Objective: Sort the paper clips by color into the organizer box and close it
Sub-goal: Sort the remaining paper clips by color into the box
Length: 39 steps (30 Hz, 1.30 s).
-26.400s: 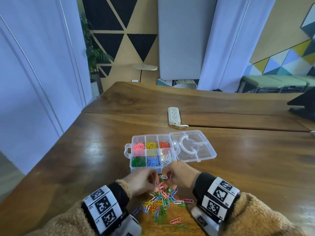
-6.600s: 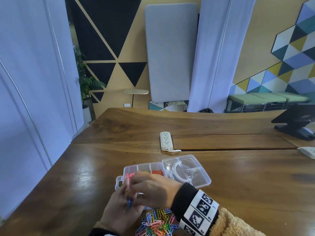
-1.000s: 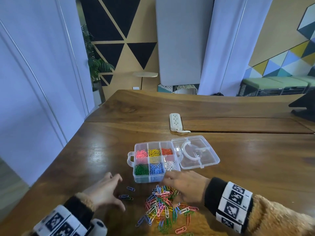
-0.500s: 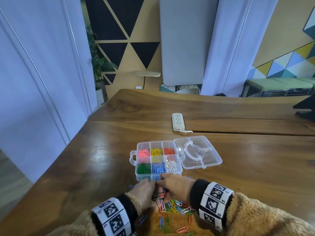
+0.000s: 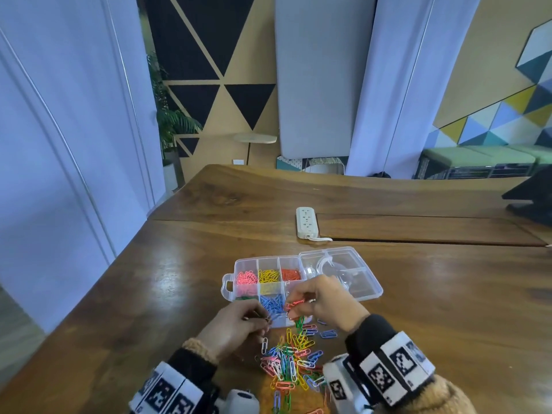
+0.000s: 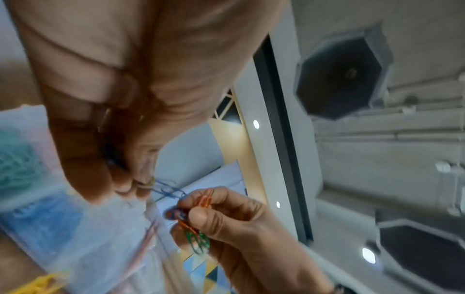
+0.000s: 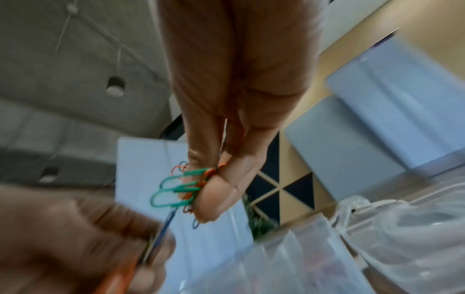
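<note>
Both hands' fingers pinch mixed clips: right hand [image 5: 325, 303] a tangled bunch [image 6: 195, 220], left hand [image 5: 236, 325] blue ones [image 6: 166, 189]; snagged colours could drop together into the wrong compartment of the organizer box [image 5: 239, 265] beneath.

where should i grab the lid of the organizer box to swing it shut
Take the lid by its far right long edge, coming in from the right. It lies open and flat on the table, hinged to the organizer box along its left side, so the right edge is free and gives the most swing.

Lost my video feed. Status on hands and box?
Right hand pinching orange and green clips. Left hand pinching blue clip. Organizer box open, pile unsorted.
</note>
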### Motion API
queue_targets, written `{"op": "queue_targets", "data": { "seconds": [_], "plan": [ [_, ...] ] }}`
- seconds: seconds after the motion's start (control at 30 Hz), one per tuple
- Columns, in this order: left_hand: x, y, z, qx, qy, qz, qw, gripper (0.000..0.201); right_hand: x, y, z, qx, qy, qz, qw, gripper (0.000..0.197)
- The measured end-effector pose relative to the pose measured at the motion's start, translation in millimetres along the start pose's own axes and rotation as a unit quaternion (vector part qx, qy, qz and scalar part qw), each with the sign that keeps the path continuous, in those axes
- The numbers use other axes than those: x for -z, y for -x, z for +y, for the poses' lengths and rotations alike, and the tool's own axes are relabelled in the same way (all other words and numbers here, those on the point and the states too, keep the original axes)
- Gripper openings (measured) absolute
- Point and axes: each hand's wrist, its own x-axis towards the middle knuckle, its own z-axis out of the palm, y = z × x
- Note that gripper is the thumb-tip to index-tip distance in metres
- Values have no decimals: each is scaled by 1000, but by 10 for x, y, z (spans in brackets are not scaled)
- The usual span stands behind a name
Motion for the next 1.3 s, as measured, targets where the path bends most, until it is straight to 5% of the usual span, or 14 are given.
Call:
{"op": "queue_targets", "data": {
  "seconds": [0.13,0.23,0.3,0.43,0.5,0.73,0.9,1.3],
  "plan": [
    [-226,16,22,25,175,10,984,25,-123,77,-30,9,-81,125,989,27],
    [-409,-16,54,46,291,28,955,22,-246,94,-91,41,-42,134,989,19],
    [-494,-37,115,56,416,23,908,14,-252,109,-103,60,-33,159,985,18],
    [-541,32,330,108,605,-19,788,29,-207,155,-124,89,-21,178,980,17],
    [-523,66,375,118,644,-26,755,27,-175,170,-141,116,-1,159,980,18],
    [-526,156,456,132,671,-62,727,25,-50,238,-242,142,56,64,986,23],
    [-527,167,451,140,735,-72,660,16,-36,298,-294,104,21,18,994,26],
    [-419,161,527,120,729,-116,664,37,110,331,-214,104,114,80,985,18]
  ]
}}
